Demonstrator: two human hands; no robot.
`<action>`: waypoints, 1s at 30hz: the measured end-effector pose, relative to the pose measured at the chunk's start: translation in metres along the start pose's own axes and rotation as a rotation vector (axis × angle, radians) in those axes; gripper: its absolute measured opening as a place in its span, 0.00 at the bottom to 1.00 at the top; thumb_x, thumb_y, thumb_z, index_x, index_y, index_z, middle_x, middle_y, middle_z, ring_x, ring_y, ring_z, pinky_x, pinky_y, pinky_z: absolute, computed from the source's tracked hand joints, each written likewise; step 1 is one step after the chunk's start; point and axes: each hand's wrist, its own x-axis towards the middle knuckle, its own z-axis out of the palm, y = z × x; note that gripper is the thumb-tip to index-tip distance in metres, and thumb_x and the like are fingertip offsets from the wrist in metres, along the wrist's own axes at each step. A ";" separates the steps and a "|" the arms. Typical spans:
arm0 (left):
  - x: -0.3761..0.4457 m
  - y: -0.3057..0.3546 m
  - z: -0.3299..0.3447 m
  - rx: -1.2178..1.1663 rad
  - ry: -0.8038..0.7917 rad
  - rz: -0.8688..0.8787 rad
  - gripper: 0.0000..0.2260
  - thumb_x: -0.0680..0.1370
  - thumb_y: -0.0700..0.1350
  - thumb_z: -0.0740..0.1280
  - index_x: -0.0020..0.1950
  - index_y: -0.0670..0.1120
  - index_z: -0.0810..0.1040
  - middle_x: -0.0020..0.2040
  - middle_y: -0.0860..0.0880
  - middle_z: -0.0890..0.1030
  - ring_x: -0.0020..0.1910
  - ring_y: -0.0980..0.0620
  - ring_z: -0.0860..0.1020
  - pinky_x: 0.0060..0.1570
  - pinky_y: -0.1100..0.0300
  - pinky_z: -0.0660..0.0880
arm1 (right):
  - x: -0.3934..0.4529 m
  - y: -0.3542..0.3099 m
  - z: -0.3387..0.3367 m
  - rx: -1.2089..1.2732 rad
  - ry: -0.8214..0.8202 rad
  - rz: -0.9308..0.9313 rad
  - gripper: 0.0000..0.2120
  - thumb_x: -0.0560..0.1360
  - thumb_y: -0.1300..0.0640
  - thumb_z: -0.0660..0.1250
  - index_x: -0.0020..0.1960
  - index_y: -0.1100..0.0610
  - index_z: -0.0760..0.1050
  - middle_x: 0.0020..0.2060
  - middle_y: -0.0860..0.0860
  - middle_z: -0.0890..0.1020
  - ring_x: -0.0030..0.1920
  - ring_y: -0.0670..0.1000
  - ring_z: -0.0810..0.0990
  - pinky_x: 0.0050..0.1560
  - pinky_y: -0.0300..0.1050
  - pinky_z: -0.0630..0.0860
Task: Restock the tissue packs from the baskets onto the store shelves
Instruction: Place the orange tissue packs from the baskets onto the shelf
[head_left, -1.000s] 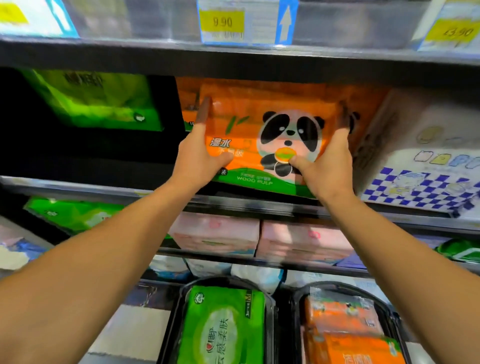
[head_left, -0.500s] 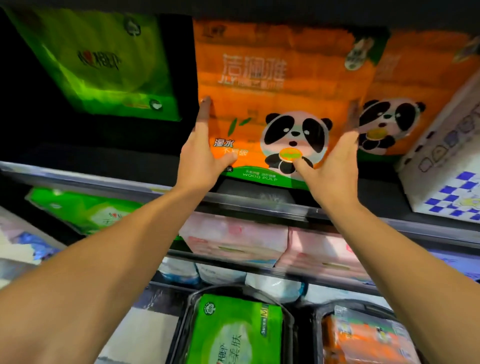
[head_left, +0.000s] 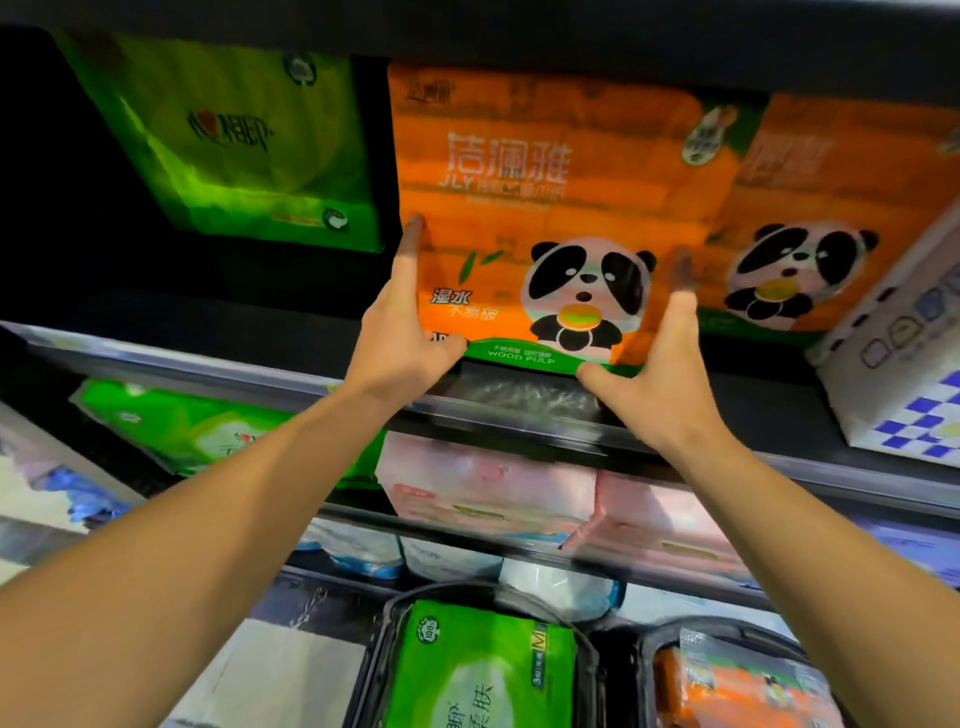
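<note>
Two hands seat one pack. Left hand (head_left: 402, 332), fingers straight, presses the orange panda pack (head_left: 545, 208) standing on the shelf (head_left: 208, 358); right hand (head_left: 660, 374) flanks it likewise. Placement looks nearly done; next comes letting go and reaching for the baskets (head_left: 613, 670) below.

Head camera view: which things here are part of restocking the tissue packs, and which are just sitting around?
Job: orange panda pack, left hand, right hand, shelf, green pack in basket, orange packs in basket.
Bystanders: green shelf pack, pink packs, checkered box.
</note>
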 end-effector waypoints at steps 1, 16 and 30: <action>0.004 -0.003 -0.001 -0.006 -0.003 -0.003 0.52 0.71 0.38 0.73 0.77 0.67 0.40 0.62 0.55 0.78 0.49 0.59 0.82 0.53 0.57 0.80 | 0.004 0.000 0.004 -0.031 -0.007 0.019 0.39 0.68 0.60 0.77 0.71 0.57 0.57 0.60 0.53 0.69 0.54 0.48 0.73 0.53 0.44 0.76; 0.016 -0.015 -0.017 -0.189 0.178 -0.075 0.49 0.66 0.48 0.79 0.77 0.62 0.52 0.63 0.60 0.76 0.61 0.58 0.77 0.62 0.50 0.76 | 0.024 -0.016 0.025 0.033 -0.154 -0.033 0.58 0.68 0.61 0.77 0.79 0.42 0.38 0.63 0.47 0.66 0.51 0.29 0.71 0.50 0.20 0.68; 0.059 -0.017 0.034 -0.053 0.209 -0.076 0.46 0.67 0.36 0.75 0.78 0.53 0.55 0.71 0.43 0.60 0.60 0.55 0.64 0.49 0.84 0.60 | 0.047 -0.013 0.030 -0.564 -0.065 0.027 0.31 0.74 0.49 0.62 0.75 0.48 0.59 0.56 0.62 0.77 0.55 0.64 0.76 0.57 0.52 0.75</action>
